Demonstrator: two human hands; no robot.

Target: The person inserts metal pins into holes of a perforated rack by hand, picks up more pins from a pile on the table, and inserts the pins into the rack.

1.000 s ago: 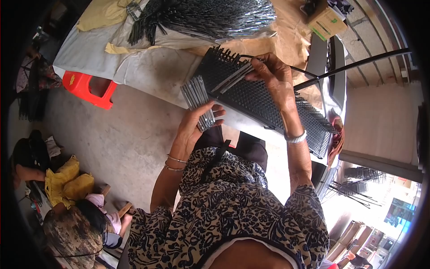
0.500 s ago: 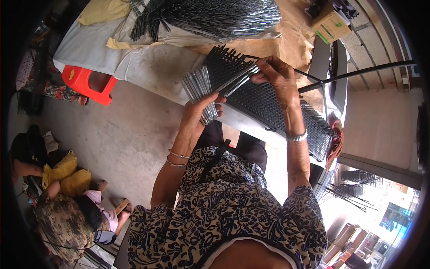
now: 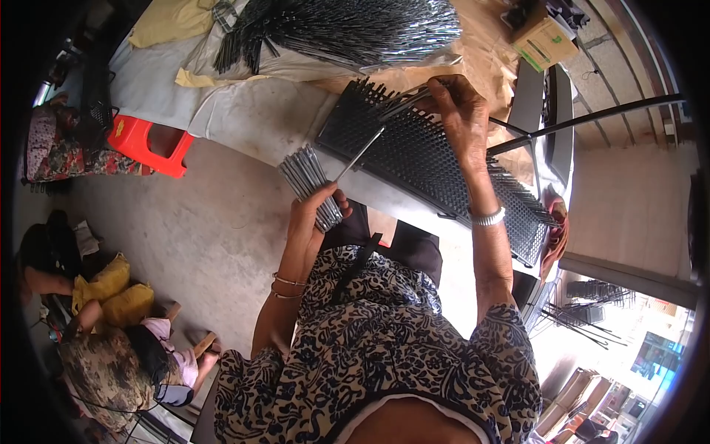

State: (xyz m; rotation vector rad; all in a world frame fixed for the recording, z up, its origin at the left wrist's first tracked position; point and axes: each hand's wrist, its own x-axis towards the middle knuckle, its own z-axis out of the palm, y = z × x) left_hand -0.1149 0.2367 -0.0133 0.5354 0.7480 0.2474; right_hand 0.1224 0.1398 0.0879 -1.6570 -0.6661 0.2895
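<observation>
- Pale cloth lay beyond my left hand, which gripped bundled rods.
- My right hand pinched slender rods.
- I judged aligned tips best.

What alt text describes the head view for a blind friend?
A person's left hand holds a bundle of thin, shiny grey rods; their right hand holds similar rods over a long black gridded board. Beyond lies a heap of dark, shiny strips.

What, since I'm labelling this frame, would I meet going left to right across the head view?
Red plastic stool → bare left hand gripping a bundle of thin, shiny grey rods → bare right hand → yellowish cardboard box.
</observation>
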